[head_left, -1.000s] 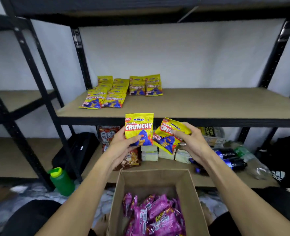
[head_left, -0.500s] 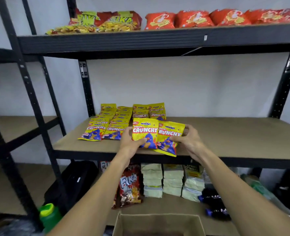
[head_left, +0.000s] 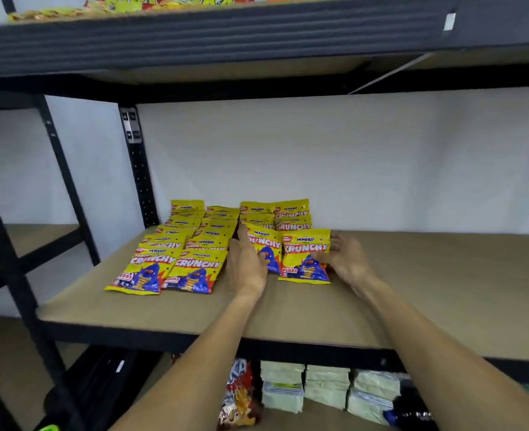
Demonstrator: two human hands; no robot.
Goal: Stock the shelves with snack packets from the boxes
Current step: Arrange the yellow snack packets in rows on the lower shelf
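Head view: two more Crunchy packets landing on the shelf, just right of the stocked rows.

My right hand pinches the right packet by its right edge. My left hand has straight fingers pressed together along the left packet; can't tell if the thumb grips. I reckon the trick is to slide both far enough to overlap the pair behind, edges square, then let go. The box is out of shot, the top shelf's packets are cut off, and the stuff below is blurry.
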